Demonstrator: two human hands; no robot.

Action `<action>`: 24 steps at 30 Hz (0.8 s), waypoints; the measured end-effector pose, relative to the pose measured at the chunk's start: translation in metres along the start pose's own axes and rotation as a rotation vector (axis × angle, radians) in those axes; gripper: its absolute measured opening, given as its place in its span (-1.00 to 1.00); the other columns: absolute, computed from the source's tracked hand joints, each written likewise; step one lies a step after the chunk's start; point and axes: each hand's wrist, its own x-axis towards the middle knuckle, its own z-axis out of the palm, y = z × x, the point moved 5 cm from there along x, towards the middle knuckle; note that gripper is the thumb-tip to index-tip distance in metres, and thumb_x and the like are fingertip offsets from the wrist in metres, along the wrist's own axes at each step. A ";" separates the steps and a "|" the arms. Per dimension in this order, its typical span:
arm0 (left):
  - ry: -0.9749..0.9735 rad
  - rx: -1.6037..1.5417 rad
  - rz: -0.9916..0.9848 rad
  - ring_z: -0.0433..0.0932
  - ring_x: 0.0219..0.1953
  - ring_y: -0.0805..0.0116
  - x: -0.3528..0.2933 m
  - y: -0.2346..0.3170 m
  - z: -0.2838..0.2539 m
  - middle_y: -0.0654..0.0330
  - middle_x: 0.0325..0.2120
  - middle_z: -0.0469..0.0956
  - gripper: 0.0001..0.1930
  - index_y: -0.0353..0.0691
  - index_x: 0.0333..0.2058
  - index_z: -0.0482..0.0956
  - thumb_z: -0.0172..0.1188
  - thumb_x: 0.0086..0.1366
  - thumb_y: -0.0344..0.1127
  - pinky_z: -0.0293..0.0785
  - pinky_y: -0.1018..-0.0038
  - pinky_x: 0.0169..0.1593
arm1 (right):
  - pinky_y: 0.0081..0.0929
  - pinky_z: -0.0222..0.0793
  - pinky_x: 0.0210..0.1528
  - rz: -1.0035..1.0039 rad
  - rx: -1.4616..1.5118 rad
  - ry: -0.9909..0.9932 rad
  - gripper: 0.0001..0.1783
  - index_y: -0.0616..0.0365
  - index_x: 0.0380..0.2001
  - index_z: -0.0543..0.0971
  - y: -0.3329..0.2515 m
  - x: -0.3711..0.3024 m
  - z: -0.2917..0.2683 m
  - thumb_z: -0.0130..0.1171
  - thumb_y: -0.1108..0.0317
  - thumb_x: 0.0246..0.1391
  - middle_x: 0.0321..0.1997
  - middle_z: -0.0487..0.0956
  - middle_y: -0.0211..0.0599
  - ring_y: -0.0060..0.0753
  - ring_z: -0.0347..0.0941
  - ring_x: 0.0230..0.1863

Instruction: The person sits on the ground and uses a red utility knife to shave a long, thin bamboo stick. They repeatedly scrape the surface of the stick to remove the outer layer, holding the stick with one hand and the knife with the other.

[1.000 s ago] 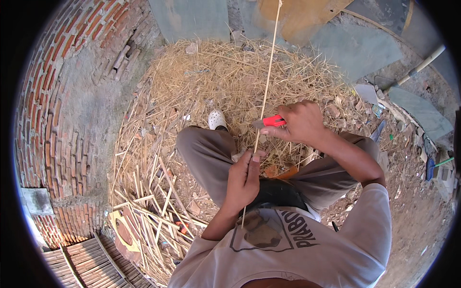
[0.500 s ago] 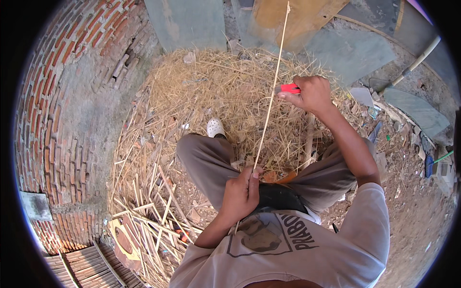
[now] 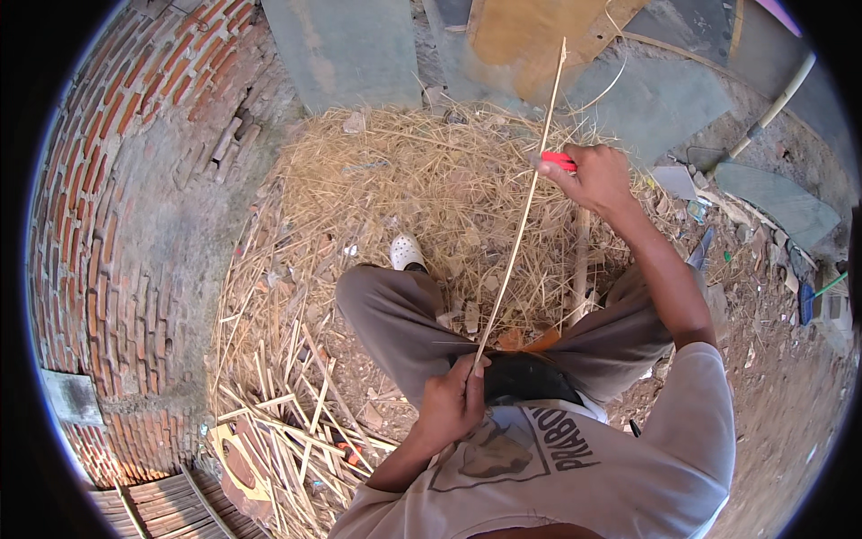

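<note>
My left hand (image 3: 453, 400), low in front of my shirt, is closed around the lower end of a long, thin bamboo strip (image 3: 515, 243). The strip slants up and away from me, its far tip free in the air. My right hand (image 3: 600, 180) grips a red-handled cutter knife (image 3: 558, 161), the blade end resting at the strip's upper part. My thumb lies along the strip beside the blade. A fine pale shaving (image 3: 624, 61) curls in the air to the right of the strip's tip.
Dry shavings (image 3: 386, 171) cover the ground before my bent legs. Split bamboo pieces (image 3: 287, 422) lie in a heap at lower left. A brick wall (image 3: 135, 269) stands on the left; grey panels (image 3: 346, 54) lean at the back. A pale pipe (image 3: 777, 106) stands at far right.
The strip's tip has swung right and come lower. My right hand and the knife have shifted slightly right, and my left hand slightly down. A curling shaving now shows near the tip.
</note>
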 end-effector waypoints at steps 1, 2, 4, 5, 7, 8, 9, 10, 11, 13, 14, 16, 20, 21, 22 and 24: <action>-0.037 0.017 0.002 0.44 -0.71 0.39 -0.002 0.002 -0.001 0.16 -0.76 0.38 -0.84 -0.28 -0.18 0.54 -0.02 0.38 -0.41 0.29 0.46 -0.57 | -0.15 0.43 -0.50 0.107 -0.012 0.031 -0.14 0.14 -0.59 0.63 0.026 0.013 -0.005 -0.10 -0.53 0.02 -0.75 0.49 -0.11 -0.01 0.53 -0.60; -0.065 0.004 -0.007 0.45 -0.71 0.38 -0.003 0.001 0.000 0.15 -0.76 0.38 -0.84 -0.28 -0.18 0.54 -0.02 0.38 -0.41 0.30 0.45 -0.56 | -0.15 0.44 -0.48 0.212 -0.025 0.068 -0.15 0.14 -0.59 0.63 0.052 0.025 -0.010 -0.09 -0.53 0.01 -0.73 0.51 -0.09 0.01 0.54 -0.58; -0.130 -0.018 -0.024 0.47 -0.70 0.36 -0.012 -0.001 0.001 0.14 -0.76 0.38 -0.84 -0.28 -0.18 0.54 -0.01 0.38 -0.41 0.32 0.44 -0.56 | -0.12 0.45 -0.43 0.255 -0.006 0.219 -0.13 0.15 -0.59 0.63 0.094 0.036 -0.016 -0.10 -0.54 0.02 -0.66 0.55 -0.03 0.03 0.56 -0.52; -0.130 0.003 0.000 0.48 -0.70 0.34 -0.017 -0.004 0.001 0.14 -0.75 0.39 -0.84 -0.28 -0.18 0.54 -0.02 0.37 -0.41 0.33 0.43 -0.55 | -0.11 0.46 -0.40 0.287 -0.017 0.200 -0.13 0.16 -0.57 0.63 0.100 0.040 -0.020 -0.11 -0.54 0.02 -0.64 0.56 -0.03 0.03 0.57 -0.50; -0.128 0.045 0.048 0.50 -0.70 0.30 -0.025 -0.012 0.002 0.13 -0.75 0.40 -0.83 -0.27 -0.18 0.54 -0.02 0.37 -0.42 0.35 0.41 -0.55 | -0.10 0.46 -0.35 0.348 -0.039 0.160 -0.12 0.16 -0.53 0.65 0.111 0.046 -0.029 -0.13 -0.54 0.03 -0.61 0.58 -0.03 0.02 0.58 -0.44; -0.135 0.045 0.039 0.50 -0.70 0.28 -0.027 -0.013 0.000 0.12 -0.75 0.40 -0.83 -0.27 -0.18 0.54 -0.03 0.37 -0.42 0.36 0.41 -0.55 | -0.09 0.46 -0.33 0.321 -0.073 0.163 -0.11 0.17 -0.51 0.66 0.115 0.046 -0.028 -0.15 -0.54 0.04 -0.58 0.59 -0.01 0.04 0.58 -0.41; -0.141 0.045 0.030 0.51 -0.69 0.26 -0.028 -0.013 -0.004 0.12 -0.74 0.41 -0.83 -0.27 -0.18 0.54 -0.04 0.37 -0.42 0.37 0.40 -0.54 | -0.08 0.46 -0.30 0.294 -0.107 0.165 -0.10 0.17 -0.50 0.66 0.119 0.046 -0.027 -0.17 -0.55 0.04 -0.55 0.60 0.01 0.05 0.59 -0.38; -0.146 0.045 0.019 0.51 -0.69 0.24 -0.030 -0.015 -0.008 0.11 -0.74 0.42 -0.82 -0.27 -0.19 0.54 -0.04 0.37 -0.42 0.38 0.39 -0.54 | -0.07 0.46 -0.27 0.265 -0.140 0.166 -0.08 0.18 -0.48 0.67 0.125 0.047 -0.027 -0.19 -0.55 0.04 -0.53 0.61 0.03 0.07 0.59 -0.34; -0.171 0.089 0.045 0.53 -0.68 0.19 -0.035 -0.017 -0.012 0.09 -0.73 0.44 -0.84 -0.27 -0.18 0.53 -0.02 0.36 -0.42 0.40 0.37 -0.54 | -0.07 0.45 -0.22 0.422 -0.069 0.192 -0.06 0.19 -0.47 0.67 0.145 0.050 -0.029 -0.21 -0.56 0.04 -0.48 0.61 0.08 0.09 0.59 -0.29; -0.220 0.170 0.113 0.57 -0.65 0.09 -0.051 -0.025 -0.020 0.05 -0.71 0.47 -0.85 -0.27 -0.17 0.51 0.02 0.33 -0.43 0.45 0.32 -0.54 | -0.06 0.43 -0.14 0.686 -0.017 0.262 -0.02 0.22 -0.46 0.66 0.221 0.039 -0.042 -0.27 -0.58 0.04 -0.40 0.61 0.17 0.14 0.58 -0.22; -0.223 0.133 0.041 0.57 -0.65 0.16 -0.059 -0.033 -0.027 0.06 -0.71 0.47 -0.85 -0.28 -0.18 0.52 0.01 0.35 -0.41 0.44 0.35 -0.54 | -0.06 0.42 -0.12 0.793 -0.023 0.306 0.00 0.24 -0.46 0.66 0.257 0.032 -0.044 -0.29 -0.59 0.04 -0.38 0.61 0.20 0.16 0.57 -0.21; -0.192 0.045 -0.127 0.57 -0.66 0.28 -0.072 -0.047 -0.032 0.10 -0.72 0.47 -0.83 -0.29 -0.19 0.52 -0.02 0.39 -0.37 0.40 0.41 -0.55 | -0.08 0.42 -0.11 0.784 0.077 0.267 0.00 0.24 -0.47 0.65 0.245 0.037 -0.034 -0.29 -0.59 0.04 -0.38 0.61 0.19 0.16 0.57 -0.21; 0.005 -0.556 -0.288 0.09 -0.70 0.73 -0.034 -0.056 -0.011 0.47 -0.76 0.20 -0.69 -0.31 -0.23 0.52 -0.18 0.51 -0.26 0.02 0.65 -0.60 | -0.10 0.42 -0.25 0.465 0.115 0.016 -0.04 0.21 -0.56 0.62 0.103 0.029 -0.008 -0.26 -0.58 0.05 -0.57 0.58 0.01 0.08 0.57 -0.38; 0.035 -0.618 -0.286 0.03 -0.69 0.72 -0.012 -0.047 -0.006 0.49 -0.76 0.15 -0.67 -0.32 -0.23 0.52 -0.19 0.52 -0.25 -0.03 0.66 -0.60 | -0.09 0.42 -0.32 0.334 0.119 -0.064 -0.06 0.19 -0.58 0.60 0.057 0.019 -0.001 -0.23 -0.57 0.05 -0.63 0.56 -0.05 0.05 0.56 -0.45; 0.027 -0.677 -0.271 0.03 -0.69 0.72 0.004 -0.047 -0.003 0.48 -0.76 0.15 -0.66 -0.34 -0.23 0.52 -0.19 0.53 -0.24 -0.02 0.66 -0.60 | -0.10 0.39 -0.45 0.123 0.131 -0.049 -0.11 0.14 -0.60 0.60 0.017 0.005 0.008 -0.19 -0.56 0.05 -0.74 0.49 -0.17 -0.03 0.52 -0.57; 0.034 -0.762 -0.242 0.04 -0.71 0.71 0.030 -0.043 0.002 0.46 -0.77 0.15 -0.64 -0.35 -0.21 0.52 -0.20 0.53 -0.21 -0.02 0.66 -0.62 | -0.16 0.35 -0.54 -0.168 0.147 -0.081 -0.22 0.12 -0.66 0.54 -0.050 -0.027 0.013 0.00 -0.48 -0.01 -0.74 0.46 -0.19 -0.04 0.47 -0.64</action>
